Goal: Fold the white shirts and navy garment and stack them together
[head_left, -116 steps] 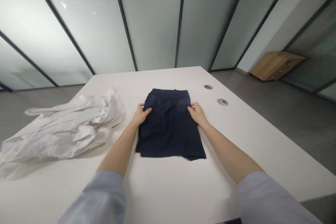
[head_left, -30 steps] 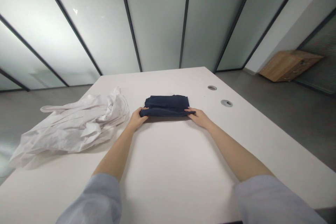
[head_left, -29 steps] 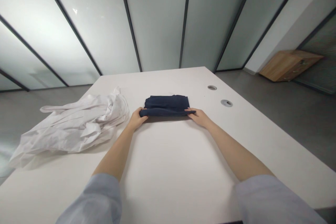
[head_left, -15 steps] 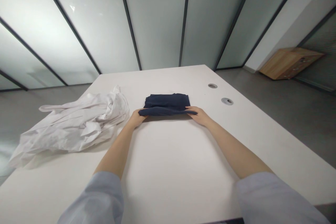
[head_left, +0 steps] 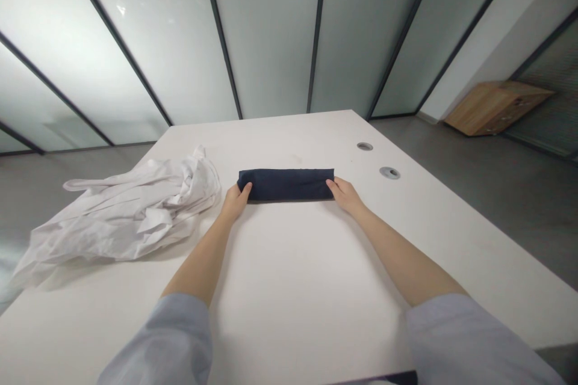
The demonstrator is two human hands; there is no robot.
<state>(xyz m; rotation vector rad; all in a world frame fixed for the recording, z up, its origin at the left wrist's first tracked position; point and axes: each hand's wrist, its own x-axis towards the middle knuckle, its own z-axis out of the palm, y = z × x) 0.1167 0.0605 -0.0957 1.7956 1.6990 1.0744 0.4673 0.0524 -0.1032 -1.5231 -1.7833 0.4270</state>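
Navy cloth point(head_left: 289, 184) had turned over since the earlier frame: its raised near edge had gone forward, leaving a narrow, flat-faced strip. It lay mid-bench point(head_left: 298, 277), perhaps slightly lifted. Left hand point(head_left: 235, 200) and right hand point(head_left: 345, 194) each pinched one end, thumbs on top, other fingers mostly hidden. Uneven pulling, or one hand letting go early, could have made the layers slip askew. The fabric looked matte and soft, straight-edged beside the crumpled, thin white garment point(head_left: 130, 213).

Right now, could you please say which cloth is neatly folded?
The navy cloth, held between left hand and right hand; the white cloth lies crumpled.
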